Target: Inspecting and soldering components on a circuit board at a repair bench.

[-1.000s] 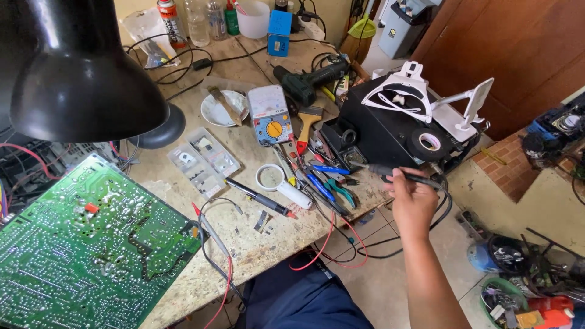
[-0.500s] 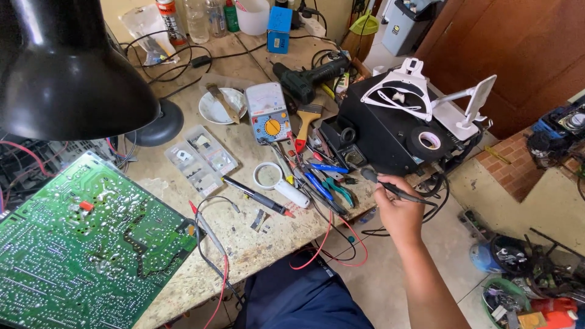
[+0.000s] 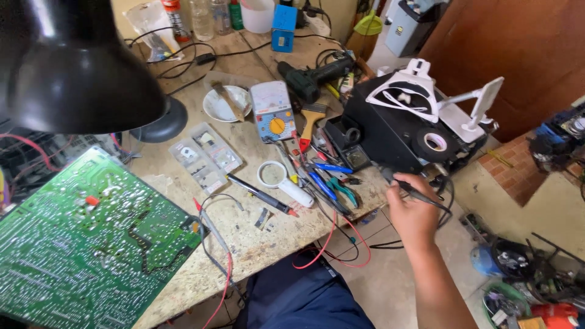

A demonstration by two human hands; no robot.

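Observation:
My right hand [image 3: 414,214] is closed around a thin black soldering iron [image 3: 426,198]. Its cable trails off to the right, and its tip points left toward the bench edge. The hand hovers just in front of a black box [image 3: 390,128] that carries a white bracket and a roll of black tape [image 3: 434,142]. Blue-handled pliers [image 3: 329,183] and other hand tools lie just left of the hand. A large green circuit board [image 3: 91,244] rests at the near left of the bench. My left hand is out of sight.
A black desk lamp [image 3: 73,61] blocks the upper left. On the bench lie a multimeter [image 3: 272,113], a magnifying glass [image 3: 271,175], a brush [image 3: 311,119], a white dish [image 3: 222,103], a drill [image 3: 311,76] and red and black leads. Clutter covers the floor at right.
My right hand has drawn back slightly from the black box's side, still gripping the soldering iron. The iron now slants with its tip up and to the left.

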